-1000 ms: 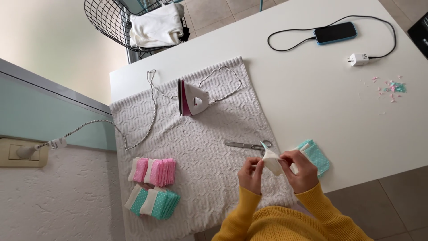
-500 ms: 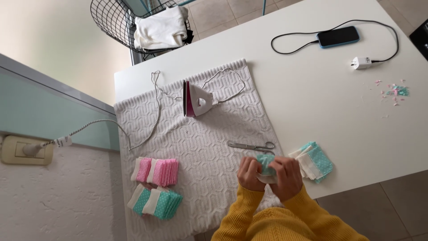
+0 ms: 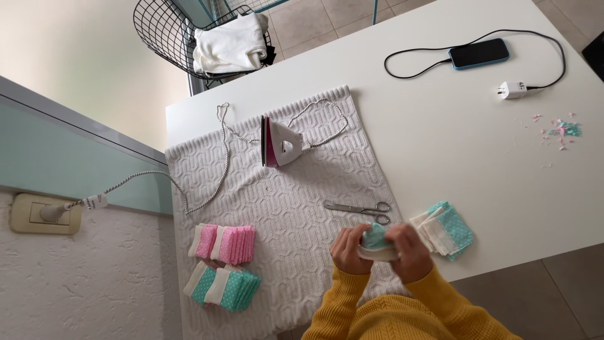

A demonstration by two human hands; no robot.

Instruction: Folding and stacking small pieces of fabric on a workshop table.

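I'm folding a teal-and-white fabric piece (image 3: 375, 242) at lower centre, left hand (image 3: 348, 250) and right hand (image 3: 410, 252) both pinching it; next, probably squaring its edges.

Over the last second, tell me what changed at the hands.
A second ago both hands pinched a white piece. Now the left hand and right hand hold a teal and white fabric piece, turned teal side up. The scissors, iron and folded stacks stayed put.
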